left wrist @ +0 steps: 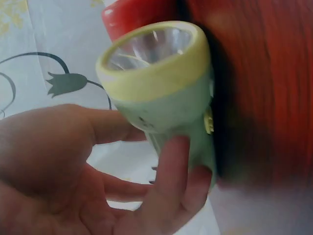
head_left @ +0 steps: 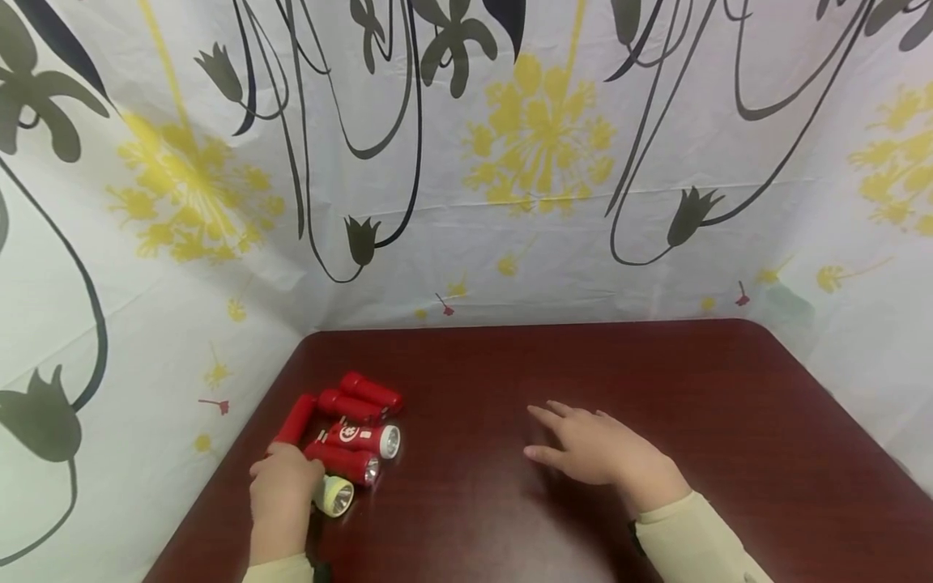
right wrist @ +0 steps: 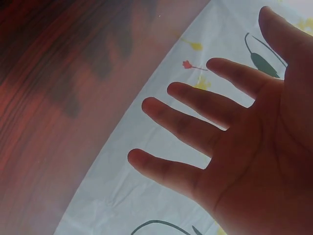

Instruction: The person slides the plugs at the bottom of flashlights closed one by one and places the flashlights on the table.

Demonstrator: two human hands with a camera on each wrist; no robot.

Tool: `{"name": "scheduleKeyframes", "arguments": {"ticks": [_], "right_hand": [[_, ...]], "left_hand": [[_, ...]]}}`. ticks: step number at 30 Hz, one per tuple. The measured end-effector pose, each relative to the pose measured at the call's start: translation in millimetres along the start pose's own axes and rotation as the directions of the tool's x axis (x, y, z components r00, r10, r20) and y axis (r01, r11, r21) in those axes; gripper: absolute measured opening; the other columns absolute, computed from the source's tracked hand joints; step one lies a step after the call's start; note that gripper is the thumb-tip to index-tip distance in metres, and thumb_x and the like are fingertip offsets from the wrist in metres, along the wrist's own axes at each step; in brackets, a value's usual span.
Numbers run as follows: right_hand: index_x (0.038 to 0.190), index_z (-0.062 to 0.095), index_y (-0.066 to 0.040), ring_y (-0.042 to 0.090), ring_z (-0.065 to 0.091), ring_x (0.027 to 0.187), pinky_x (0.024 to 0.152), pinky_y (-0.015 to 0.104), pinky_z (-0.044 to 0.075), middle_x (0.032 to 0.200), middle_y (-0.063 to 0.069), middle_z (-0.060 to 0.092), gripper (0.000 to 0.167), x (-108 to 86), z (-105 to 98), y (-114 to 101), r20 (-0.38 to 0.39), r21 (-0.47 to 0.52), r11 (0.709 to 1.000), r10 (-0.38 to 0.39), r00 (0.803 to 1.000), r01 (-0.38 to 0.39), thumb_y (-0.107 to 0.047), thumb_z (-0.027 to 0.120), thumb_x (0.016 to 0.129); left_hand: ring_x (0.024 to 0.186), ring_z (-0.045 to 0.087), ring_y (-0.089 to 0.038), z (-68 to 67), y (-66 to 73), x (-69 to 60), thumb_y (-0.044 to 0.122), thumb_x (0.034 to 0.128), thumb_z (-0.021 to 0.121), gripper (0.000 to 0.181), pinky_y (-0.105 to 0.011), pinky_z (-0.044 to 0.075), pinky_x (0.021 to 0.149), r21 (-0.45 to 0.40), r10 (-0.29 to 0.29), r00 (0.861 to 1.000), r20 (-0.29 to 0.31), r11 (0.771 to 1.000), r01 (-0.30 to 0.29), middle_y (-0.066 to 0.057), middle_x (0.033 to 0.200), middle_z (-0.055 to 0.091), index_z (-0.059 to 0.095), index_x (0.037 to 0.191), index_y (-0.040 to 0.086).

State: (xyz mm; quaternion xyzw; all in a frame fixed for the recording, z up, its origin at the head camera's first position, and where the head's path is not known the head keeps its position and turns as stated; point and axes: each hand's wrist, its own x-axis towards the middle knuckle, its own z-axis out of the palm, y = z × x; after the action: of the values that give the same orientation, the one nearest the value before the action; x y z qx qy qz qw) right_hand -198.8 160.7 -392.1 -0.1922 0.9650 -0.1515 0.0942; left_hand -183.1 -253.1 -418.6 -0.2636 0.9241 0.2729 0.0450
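Note:
At the table's left side, my left hand [head_left: 283, 495] grips a pale green flashlight [left wrist: 173, 105] with a yellow head. Its lens end sticks out past the fingers in the left wrist view, and the thumb and fingers curl round the narrower body. Just beyond lie a red flashlight [head_left: 346, 461], a red flashlight with a white head [head_left: 388, 441], and more red flashlights [head_left: 353, 406] side by side. Over the middle right of the table hovers my right hand [head_left: 594, 448], palm down, fingers straight and spread, holding nothing.
The dark red-brown wooden table [head_left: 466, 389] has a cloth [head_left: 452, 186] with flower prints hanging behind it and along both sides. One red flashlight [head_left: 296, 418] lies at the left edge, slanting apart from the row.

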Motion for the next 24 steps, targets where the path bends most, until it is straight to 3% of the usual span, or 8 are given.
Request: {"name": "scheduleKeyframes", "arguments": {"ticks": [4,7,9,14,18,24], "right_hand": [[0.162,0.046,-0.017,0.041,0.049,0.151,0.116,0.077,0.035,0.166,0.02,0.046,0.077,-1.7,-1.9,2.3,0.012,0.01,1.0,0.018,1.0,-0.018,-0.061,0.062,0.101],[0.163,0.044,-0.019,0.041,0.049,0.151,0.117,0.076,0.035,0.167,0.019,0.045,0.079,-2.7,-3.0,3.8,0.024,0.023,0.999,0.029,0.999,-0.03,-0.063,0.061,0.101],[0.164,0.042,-0.019,0.042,0.048,0.151,0.117,0.075,0.035,0.167,0.019,0.045,0.08,-3.6,-3.7,4.9,0.028,0.028,0.999,0.034,0.999,-0.035,-0.064,0.061,0.101],[0.164,0.043,-0.019,0.043,0.051,0.149,0.116,0.074,0.038,0.165,0.019,0.046,0.08,-4.1,-4.2,8.2,0.019,0.019,0.999,0.037,0.999,-0.037,-0.064,0.061,0.1],[0.164,0.042,-0.019,0.043,0.051,0.149,0.115,0.072,0.04,0.165,0.02,0.046,0.08,-4.3,-5.3,10.7,0.022,0.019,0.999,0.042,0.999,-0.043,-0.065,0.061,0.1],[0.164,0.042,-0.019,0.044,0.051,0.149,0.114,0.068,0.045,0.165,0.021,0.045,0.08,-5.3,-8.6,12.4,0.015,0.025,0.999,0.037,0.999,-0.037,-0.063,0.061,0.101]], "left_hand": [[0.071,0.066,-0.04,-2.2,-4.3,2.4,0.02,0.0947,0.064,0.061,-0.037,0.061,0.057,-0.077,-0.006,0.998,0.055,0.997,0.011,-0.041,0.098,0.053,0.043,0.128,-0.026],[0.066,0.069,-0.031,-6.1,-8.8,2.7,0.022,0.0938,0.065,0.049,-0.036,0.06,0.055,-0.092,0.012,0.997,0.082,0.996,-0.004,-0.032,0.092,0.065,0.057,0.117,-0.02],[0.066,0.068,-0.031,-8.1,-11.2,2.7,0.023,0.0929,0.066,0.047,-0.038,0.06,0.055,-0.092,0.022,0.996,0.082,0.996,-0.015,-0.031,0.091,0.065,0.06,0.115,-0.018],[0.074,0.068,-0.037,-11.0,-12.6,2.4,0.026,0.0906,0.07,0.05,-0.051,0.06,0.066,-0.008,0.063,0.998,0.018,0.998,-0.063,-0.032,0.091,0.068,0.064,0.114,-0.017],[0.078,0.069,-0.04,-15.5,-7.4,0.2,0.029,0.0901,0.073,0.056,-0.059,0.061,0.075,0.055,0.082,0.997,-0.012,0.995,-0.081,-0.035,0.094,0.068,0.059,0.112,-0.021],[0.077,0.067,-0.045,-31.7,15.1,-14.7,0.033,0.0918,0.071,0.059,-0.055,0.058,0.065,0.077,0.146,0.984,-0.099,0.987,-0.138,-0.036,0.093,0.065,0.051,0.115,-0.017]]}}
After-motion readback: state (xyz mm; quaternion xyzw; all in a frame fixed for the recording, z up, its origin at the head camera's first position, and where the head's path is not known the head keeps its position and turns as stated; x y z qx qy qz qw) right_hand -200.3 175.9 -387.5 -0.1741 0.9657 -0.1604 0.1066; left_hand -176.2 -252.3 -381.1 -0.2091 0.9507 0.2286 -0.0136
